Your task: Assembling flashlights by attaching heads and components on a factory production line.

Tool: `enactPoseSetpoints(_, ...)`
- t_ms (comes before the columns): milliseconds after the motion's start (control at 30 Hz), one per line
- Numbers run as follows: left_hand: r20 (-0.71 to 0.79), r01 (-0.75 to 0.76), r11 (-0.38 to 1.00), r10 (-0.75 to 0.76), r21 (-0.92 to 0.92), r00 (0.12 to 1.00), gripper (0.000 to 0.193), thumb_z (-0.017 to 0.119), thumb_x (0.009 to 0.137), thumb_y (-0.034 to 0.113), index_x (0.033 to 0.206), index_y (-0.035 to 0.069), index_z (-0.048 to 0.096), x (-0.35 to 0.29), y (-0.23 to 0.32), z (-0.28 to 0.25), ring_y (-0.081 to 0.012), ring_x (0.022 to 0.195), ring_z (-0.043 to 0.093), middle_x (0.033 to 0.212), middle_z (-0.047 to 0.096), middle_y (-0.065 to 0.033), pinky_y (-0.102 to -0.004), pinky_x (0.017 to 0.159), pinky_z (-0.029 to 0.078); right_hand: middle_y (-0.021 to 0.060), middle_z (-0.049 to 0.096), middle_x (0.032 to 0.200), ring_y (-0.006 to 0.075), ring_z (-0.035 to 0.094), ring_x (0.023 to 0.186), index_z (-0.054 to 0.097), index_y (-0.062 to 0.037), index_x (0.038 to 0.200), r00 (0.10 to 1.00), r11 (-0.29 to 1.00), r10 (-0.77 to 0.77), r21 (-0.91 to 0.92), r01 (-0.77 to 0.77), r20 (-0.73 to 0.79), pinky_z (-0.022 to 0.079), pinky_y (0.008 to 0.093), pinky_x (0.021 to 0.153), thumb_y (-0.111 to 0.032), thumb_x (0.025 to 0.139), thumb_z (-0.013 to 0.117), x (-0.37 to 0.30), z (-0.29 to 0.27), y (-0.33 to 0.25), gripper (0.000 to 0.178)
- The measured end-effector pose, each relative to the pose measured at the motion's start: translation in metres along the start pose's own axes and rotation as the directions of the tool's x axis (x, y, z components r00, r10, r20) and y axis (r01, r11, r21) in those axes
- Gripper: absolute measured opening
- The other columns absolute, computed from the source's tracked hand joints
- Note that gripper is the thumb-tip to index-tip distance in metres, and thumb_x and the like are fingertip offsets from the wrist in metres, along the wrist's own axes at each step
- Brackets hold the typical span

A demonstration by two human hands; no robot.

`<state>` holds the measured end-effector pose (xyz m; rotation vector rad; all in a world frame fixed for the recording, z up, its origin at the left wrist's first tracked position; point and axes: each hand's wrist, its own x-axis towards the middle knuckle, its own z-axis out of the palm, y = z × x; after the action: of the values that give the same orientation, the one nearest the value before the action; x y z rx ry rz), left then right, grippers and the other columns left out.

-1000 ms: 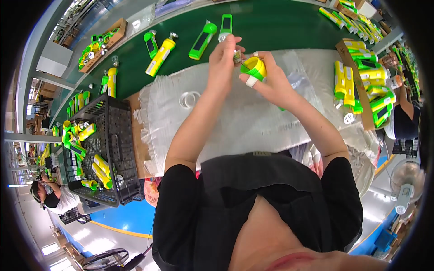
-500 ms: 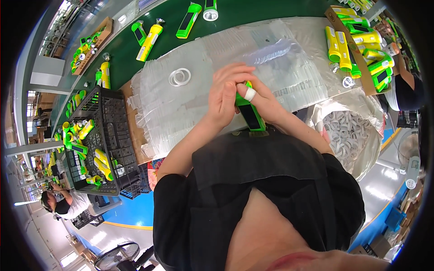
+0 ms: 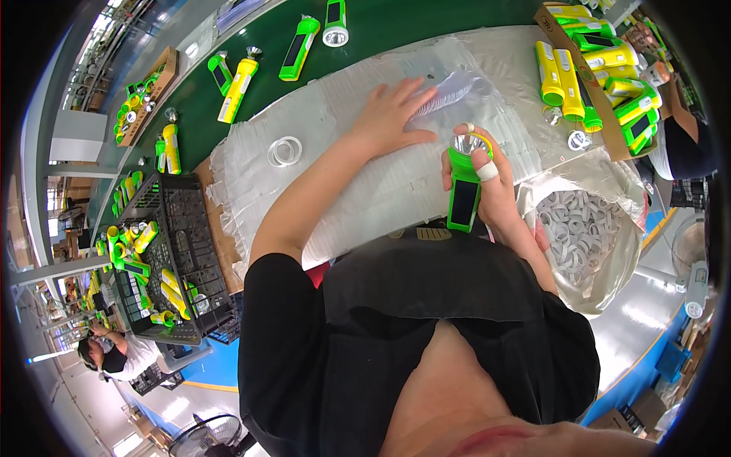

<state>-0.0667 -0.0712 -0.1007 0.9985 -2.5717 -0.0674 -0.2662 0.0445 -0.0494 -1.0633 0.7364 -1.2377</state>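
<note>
In my right hand (image 3: 499,194) a green flashlight (image 3: 464,199) with a dark panel on its side is held upright near my apron, its shiny reflector facing up. White tape wraps the thumb and a fingertip of that hand. My left hand (image 3: 392,118) is spread open over the plastic-covered work surface (image 3: 343,183), its fingertips at the near end of a row of clear plastic discs (image 3: 449,95). Whether they touch the discs I cannot tell. Two white rings (image 3: 285,151) lie overlapping to the left of my left hand.
At right, an open sack of white rings (image 3: 582,236) sits below a cardboard box of flashlights (image 3: 609,122). A black crate (image 3: 183,236) with flashlights stands at left. More flashlights (image 3: 238,90) lie on the green belt (image 3: 266,46) beyond. Co-workers are at both sides.
My hands, together around the flashlight before, are now apart. The right has carried the flashlight rightward, its reflector now uncovered; the left has let go and reached out to the clear discs.
</note>
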Motion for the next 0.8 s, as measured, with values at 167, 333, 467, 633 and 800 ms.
enactPoseSetpoints(167, -0.076, 0.316, 0.936, -0.330, -0.157, 0.941, 0.086, 0.079, 0.069, 0.049, 0.138, 0.011, 0.047, -0.053, -0.006, -0.026, -0.0319, 0.128, 0.044, 0.138, 0.048, -0.0133, -0.0476, 0.105, 0.032, 0.0125, 0.055, 0.076, 0.0183, 0.055, 0.064, 0.046, -0.0029, 0.127, 0.996, 1.000, 0.015, -0.012, -0.014, 0.094, 0.042, 0.0292, 0.059, -0.050, 0.093, 0.054, 0.012, 0.002, -0.002, 0.059)
enactPoseSetpoints(333, -0.119, 0.392, 0.883, -0.432, -0.259, 0.894, 0.066, 0.081, 0.069, 0.038, 0.124, 0.007, 0.061, -0.074, -0.007, -0.022, -0.0312, 0.114, 0.051, 0.122, 0.058, -0.0114, -0.0451, 0.099, 0.038, 0.0123, 0.055, 0.076, 0.0174, 0.054, 0.063, 0.046, -0.0036, 0.128, 0.992, 1.000, 0.014, -0.027, -0.011, 0.124, 0.042, 0.0286, 0.058, -0.052, 0.092, 0.055, 0.020, 0.015, -0.002, 0.061)
enactPoseSetpoints(467, -0.212, 0.305, 0.905, -0.374, -0.297, 0.903, 0.053, 0.082, 0.071, 0.025, 0.117, 0.007, 0.065, -0.079, -0.010, -0.024, -0.0299, 0.105, 0.056, 0.112, 0.062, -0.0116, -0.0366, 0.088, 0.047, 0.0111, 0.055, 0.076, 0.0165, 0.054, 0.063, 0.046, -0.0042, 0.129, 0.987, 0.999, 0.021, -0.042, -0.014, 0.160, 0.041, 0.0284, 0.059, -0.050, 0.094, 0.055, 0.020, 0.025, 0.001, 0.058)
enactPoseSetpoints(633, -0.307, 0.280, 0.903, -0.381, -0.325, 0.872, 0.046, 0.078, 0.075, 0.021, 0.116, 0.005, 0.065, -0.081, 0.005, -0.046, -0.0298, 0.098, 0.057, 0.104, 0.063, -0.0124, -0.0394, 0.084, 0.047, 0.0105, 0.056, 0.078, 0.0158, 0.054, 0.066, 0.047, -0.0041, 0.128, 0.977, 0.995, 0.057, -0.097, -0.038, 0.208, 0.041, 0.0279, 0.060, -0.048, 0.095, 0.055, 0.022, 0.042, 0.003, 0.056)
enactPoseSetpoints(800, -0.381, -0.027, 0.835, -0.221, -0.550, 0.898, 0.040, 0.060, 0.090, 0.017, 0.129, 0.008, 0.060, -0.080, 0.054, -0.091, -0.0268, 0.102, 0.051, 0.110, 0.055, -0.0120, -0.0370, 0.087, 0.042, 0.0076, 0.061, 0.087, 0.0132, 0.058, 0.069, 0.049, -0.0009, 0.125, 0.954, 0.993, 0.101, -0.086, -0.080, 0.281, 0.048, 0.0276, 0.063, -0.025, 0.095, 0.060, 0.026, 0.059, 0.008, 0.040)
